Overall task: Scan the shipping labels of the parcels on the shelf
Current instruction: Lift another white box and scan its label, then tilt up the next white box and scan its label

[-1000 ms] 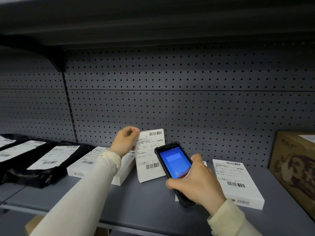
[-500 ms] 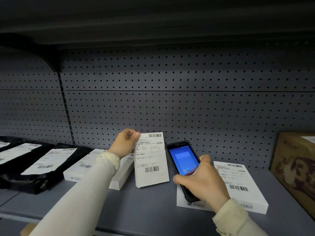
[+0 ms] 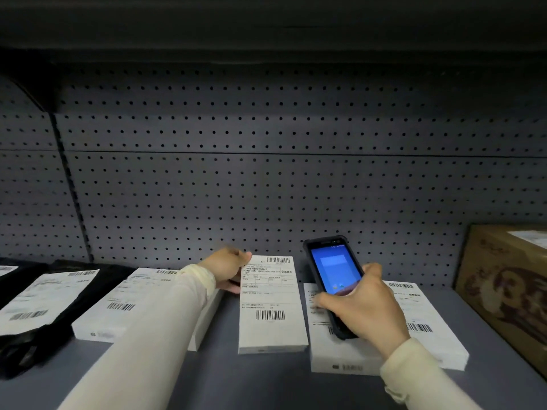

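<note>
Parcels lie in a row on the grey shelf [image 3: 266,380], labels up. Left hand [image 3: 226,269] pinches the top left corner of the middle white parcel [image 3: 270,306], which lies flat at mid-shelf. Right hand [image 3: 364,306] is curled round a black handheld scanner [image 3: 334,276], blue screen lit, above the white parcel [image 3: 414,321] just beside the middle one. Black bag parcel [image 3: 44,300] lies toward the left edge; a brown carton [image 3: 503,291] stands at the right edge.

Dim, bluish light; the scanner screen [image 3: 336,269] glows, sleeves blur, and edges bow from wide-angle distortion.
</note>
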`<action>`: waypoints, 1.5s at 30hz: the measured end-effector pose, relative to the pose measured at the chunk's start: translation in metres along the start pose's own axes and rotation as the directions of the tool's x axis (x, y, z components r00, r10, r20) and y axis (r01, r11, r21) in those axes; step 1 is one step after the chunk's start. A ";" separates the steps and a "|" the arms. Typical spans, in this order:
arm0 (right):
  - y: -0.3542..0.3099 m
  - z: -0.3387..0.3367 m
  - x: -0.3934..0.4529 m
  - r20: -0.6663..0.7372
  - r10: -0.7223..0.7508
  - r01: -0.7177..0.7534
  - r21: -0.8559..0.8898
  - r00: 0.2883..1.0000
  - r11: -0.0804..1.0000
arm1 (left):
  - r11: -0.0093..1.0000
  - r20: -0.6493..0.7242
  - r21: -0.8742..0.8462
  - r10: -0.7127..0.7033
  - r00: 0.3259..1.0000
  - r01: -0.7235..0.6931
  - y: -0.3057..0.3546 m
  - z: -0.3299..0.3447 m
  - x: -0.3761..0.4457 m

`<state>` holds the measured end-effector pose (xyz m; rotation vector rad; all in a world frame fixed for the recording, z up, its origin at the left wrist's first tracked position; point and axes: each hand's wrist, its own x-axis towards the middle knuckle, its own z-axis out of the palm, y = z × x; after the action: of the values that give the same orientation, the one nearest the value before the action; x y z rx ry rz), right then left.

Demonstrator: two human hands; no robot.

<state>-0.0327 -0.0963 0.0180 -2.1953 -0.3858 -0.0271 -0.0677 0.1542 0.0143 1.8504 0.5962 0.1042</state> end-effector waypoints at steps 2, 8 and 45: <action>-0.001 0.002 0.001 -0.014 0.014 -0.014 -0.001 1.000 1.000 | 0.996 0.032 0.083 -0.038 0.999 0.036 -0.005 0.002 0.008; -0.002 0.011 0.001 -0.030 0.033 -0.033 0.003 0.999 0.999 | 0.963 0.037 0.265 -0.063 0.997 0.051 -0.018 0.007 0.028; -0.022 0.049 0.011 0.153 -0.111 0.103 0.063 0.982 0.993 | 0.657 -0.334 0.745 0.217 0.917 0.116 -0.056 -0.028 -0.058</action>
<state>-0.0341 -0.0422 0.0067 -2.1265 -0.5856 0.0964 -0.1471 0.1655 -0.0139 2.7085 0.9745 0.3180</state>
